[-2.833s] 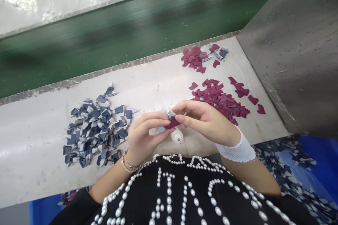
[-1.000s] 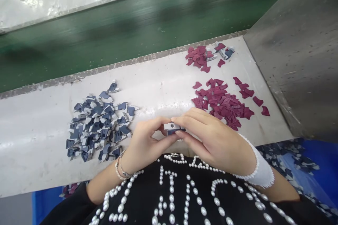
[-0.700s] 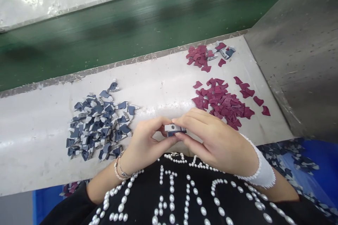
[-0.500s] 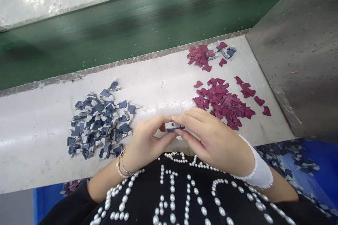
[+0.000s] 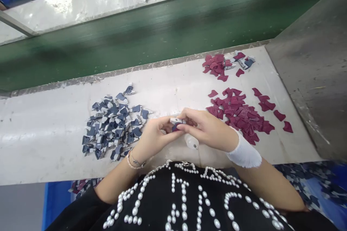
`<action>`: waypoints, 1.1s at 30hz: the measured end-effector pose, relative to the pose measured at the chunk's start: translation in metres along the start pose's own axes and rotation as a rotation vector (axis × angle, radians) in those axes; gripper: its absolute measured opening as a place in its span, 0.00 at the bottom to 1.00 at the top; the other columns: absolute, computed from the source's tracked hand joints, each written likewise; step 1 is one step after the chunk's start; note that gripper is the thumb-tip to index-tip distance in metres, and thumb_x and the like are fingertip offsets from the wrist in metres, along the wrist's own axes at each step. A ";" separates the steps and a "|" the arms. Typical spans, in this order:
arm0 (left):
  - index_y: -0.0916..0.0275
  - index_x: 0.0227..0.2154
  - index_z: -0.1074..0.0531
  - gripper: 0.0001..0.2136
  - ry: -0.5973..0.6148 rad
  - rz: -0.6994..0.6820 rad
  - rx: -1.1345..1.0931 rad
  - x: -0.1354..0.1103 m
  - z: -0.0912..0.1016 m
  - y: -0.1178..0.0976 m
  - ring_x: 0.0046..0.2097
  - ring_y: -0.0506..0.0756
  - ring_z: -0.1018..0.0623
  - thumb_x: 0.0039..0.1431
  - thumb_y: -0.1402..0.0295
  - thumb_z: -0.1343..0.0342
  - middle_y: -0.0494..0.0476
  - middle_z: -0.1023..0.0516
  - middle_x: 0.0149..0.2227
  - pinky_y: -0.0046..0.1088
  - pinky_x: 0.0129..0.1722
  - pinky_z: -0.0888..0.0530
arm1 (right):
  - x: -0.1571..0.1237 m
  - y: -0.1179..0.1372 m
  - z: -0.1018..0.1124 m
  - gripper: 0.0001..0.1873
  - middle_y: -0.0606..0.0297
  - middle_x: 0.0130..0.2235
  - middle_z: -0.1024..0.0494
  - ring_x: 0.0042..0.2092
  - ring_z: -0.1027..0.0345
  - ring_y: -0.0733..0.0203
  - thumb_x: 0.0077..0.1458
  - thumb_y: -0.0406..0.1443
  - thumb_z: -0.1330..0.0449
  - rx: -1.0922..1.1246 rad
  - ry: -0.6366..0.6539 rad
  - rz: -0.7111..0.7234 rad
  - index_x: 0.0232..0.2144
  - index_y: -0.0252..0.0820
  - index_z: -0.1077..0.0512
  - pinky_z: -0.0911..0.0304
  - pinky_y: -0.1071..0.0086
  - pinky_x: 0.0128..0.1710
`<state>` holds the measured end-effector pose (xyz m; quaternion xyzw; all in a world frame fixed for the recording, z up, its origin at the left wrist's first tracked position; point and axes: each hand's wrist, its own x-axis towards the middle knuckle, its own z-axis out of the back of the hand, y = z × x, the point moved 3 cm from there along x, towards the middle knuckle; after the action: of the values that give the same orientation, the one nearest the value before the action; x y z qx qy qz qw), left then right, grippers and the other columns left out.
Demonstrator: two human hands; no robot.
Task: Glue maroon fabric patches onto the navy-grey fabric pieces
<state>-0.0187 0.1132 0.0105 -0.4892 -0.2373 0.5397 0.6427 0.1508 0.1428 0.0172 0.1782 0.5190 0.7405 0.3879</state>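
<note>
My left hand (image 5: 155, 135) is closed on a small grey-and-navy plastic part (image 5: 175, 120), held above the table's near edge. The fingers of my right hand (image 5: 207, 129) close on the same part from the other side. A bit of maroon shows on the part by my right thumb; its shape is mostly hidden. Below my right hand lies a small whitish translucent bottle-like thing (image 5: 192, 142), partly covered by the hand. To the left of my hands is a pile of grey-and-navy parts (image 5: 114, 124). A heap of flat maroon pieces (image 5: 242, 115) lies to the right.
A smaller maroon pile (image 5: 215, 65) lies far right, beside a few grey-and-navy parts (image 5: 247, 62). Behind the white table (image 5: 168, 90) runs a green belt (image 5: 151, 39). A metal panel (image 5: 311, 68) stands at the right. Blue bins (image 5: 55, 198) with parts sit below the near edge.
The view has shifted, so the piles appear further right. The held part has turned between my fingers, and maroon now shows by my right thumb. More of the whitish bottle-like thing is visible.
</note>
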 end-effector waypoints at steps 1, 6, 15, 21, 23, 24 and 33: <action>0.62 0.39 0.24 0.12 0.024 0.012 0.018 0.001 0.007 0.004 0.32 0.54 0.21 0.58 0.59 0.39 0.54 0.20 0.30 0.28 0.33 0.24 | 0.010 -0.007 -0.001 0.07 0.67 0.30 0.25 0.31 0.33 0.62 0.63 0.39 0.43 0.046 0.011 -0.024 0.35 0.41 0.30 0.38 0.68 0.32; 0.62 0.51 0.30 0.18 -0.206 0.103 0.610 -0.004 0.055 0.035 0.44 0.62 0.23 0.62 0.59 0.44 0.64 0.25 0.46 0.41 0.44 0.25 | 0.035 -0.046 0.002 0.20 0.55 0.42 0.20 0.40 0.25 0.58 0.68 0.39 0.53 0.043 -0.117 -0.137 0.57 0.36 0.38 0.30 0.60 0.42; 0.63 0.55 0.32 0.18 -0.265 0.150 0.921 -0.016 0.052 0.055 0.45 0.67 0.27 0.63 0.65 0.48 0.65 0.27 0.42 0.44 0.43 0.27 | -0.052 -0.044 -0.009 0.26 0.58 0.55 0.25 0.57 0.32 0.51 0.52 0.28 0.37 -0.006 0.078 -0.016 0.54 0.50 0.29 0.36 0.53 0.58; 0.61 0.43 0.28 0.10 -0.280 0.012 0.773 -0.005 0.041 0.047 0.53 0.67 0.29 0.58 0.73 0.46 0.64 0.29 0.47 0.47 0.53 0.29 | -0.048 -0.045 -0.026 0.23 0.55 0.54 0.25 0.56 0.31 0.51 0.62 0.42 0.41 0.025 0.057 -0.014 0.58 0.45 0.34 0.34 0.52 0.57; 0.61 0.44 0.29 0.11 -0.215 0.029 0.542 -0.003 0.034 0.044 0.50 0.64 0.25 0.58 0.74 0.46 0.61 0.25 0.45 0.46 0.51 0.27 | -0.052 -0.042 -0.020 0.26 0.55 0.54 0.25 0.54 0.30 0.51 0.64 0.43 0.45 0.055 0.042 -0.038 0.62 0.46 0.40 0.32 0.53 0.54; 0.60 0.45 0.30 0.11 -0.192 0.049 0.377 -0.003 0.031 0.043 0.48 0.62 0.23 0.59 0.72 0.45 0.60 0.24 0.44 0.45 0.49 0.25 | -0.056 -0.040 -0.016 0.27 0.56 0.52 0.24 0.53 0.29 0.52 0.65 0.43 0.46 0.081 0.019 -0.064 0.64 0.47 0.44 0.31 0.54 0.52; 0.56 0.54 0.32 0.18 -0.063 0.202 -0.846 -0.002 -0.005 0.020 0.50 0.56 0.21 0.62 0.62 0.41 0.61 0.25 0.55 0.29 0.46 0.22 | -0.089 -0.021 0.030 0.15 0.65 0.38 0.24 0.35 0.27 0.57 0.50 0.39 0.32 0.329 -0.305 0.006 0.43 0.51 0.26 0.30 0.65 0.32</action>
<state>-0.0250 0.1080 -0.0089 -0.7134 -0.4079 0.4697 0.3224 0.2350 0.0973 0.0224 0.3506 0.5677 0.6113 0.4256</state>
